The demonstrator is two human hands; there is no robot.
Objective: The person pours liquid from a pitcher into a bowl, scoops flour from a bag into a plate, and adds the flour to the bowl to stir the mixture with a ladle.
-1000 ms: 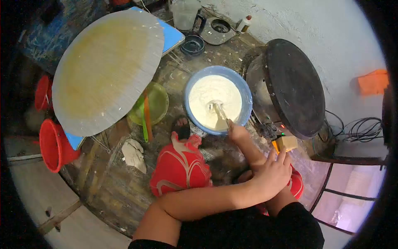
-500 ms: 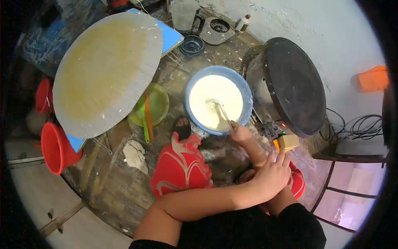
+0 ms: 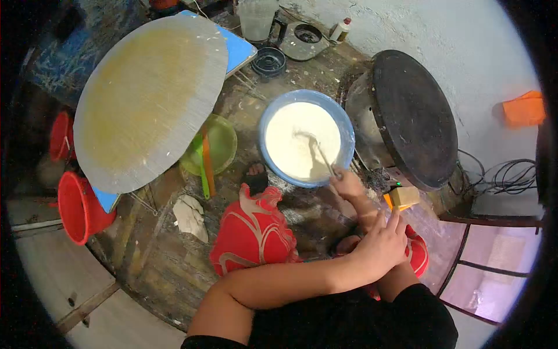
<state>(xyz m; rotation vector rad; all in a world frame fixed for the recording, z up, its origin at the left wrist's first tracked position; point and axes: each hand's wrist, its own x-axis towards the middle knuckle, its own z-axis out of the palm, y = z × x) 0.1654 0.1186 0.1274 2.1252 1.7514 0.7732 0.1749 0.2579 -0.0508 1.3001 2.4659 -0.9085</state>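
A blue basin full of a creamy white liquid stands on the floor before me. My right hand is closed round the handle of a ladle at the basin's near right rim; the ladle's head is sunk in the liquid and mostly hidden. Across my right forearm lies my left hand, fingers stretched out and holding no object. To the right of the basin is a large round black griddle, which looks tilted in this view.
At left, a wide round board sits on a blue-edged table. Beneath it is a green bowl with green and orange tools. Red buckets, a cloth, a blender jug, a bottle and a sponge-like block stand around.
My right hand has shifted slightly right and up with the ladle, whose shaft now leans differently in the liquid. The left hand stays on the forearm.
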